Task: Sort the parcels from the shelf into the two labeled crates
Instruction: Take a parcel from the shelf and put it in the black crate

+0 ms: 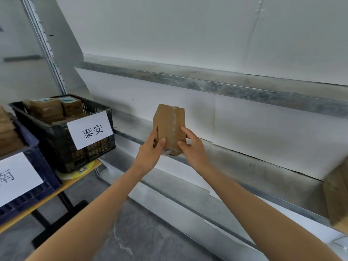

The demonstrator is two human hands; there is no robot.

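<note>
Because both hands hold the parcel (169, 125) up in the air, the person can likely turn it and look for where it should go. The left hand (150, 149) grips its left side with the thumb in front. The right hand (192, 146) pinches its right side, so it will not slip. The parcel is just in front of the shelf (244, 166), not touching it. To the left, on a tabletop (71, 183), sit a black crate (56, 144) and a blue crate (49, 178). Each has a white label, so parcels go to the right place. Both have brown parcels inside. Another box (337, 194) waits on the shelf at the far right.
</note>
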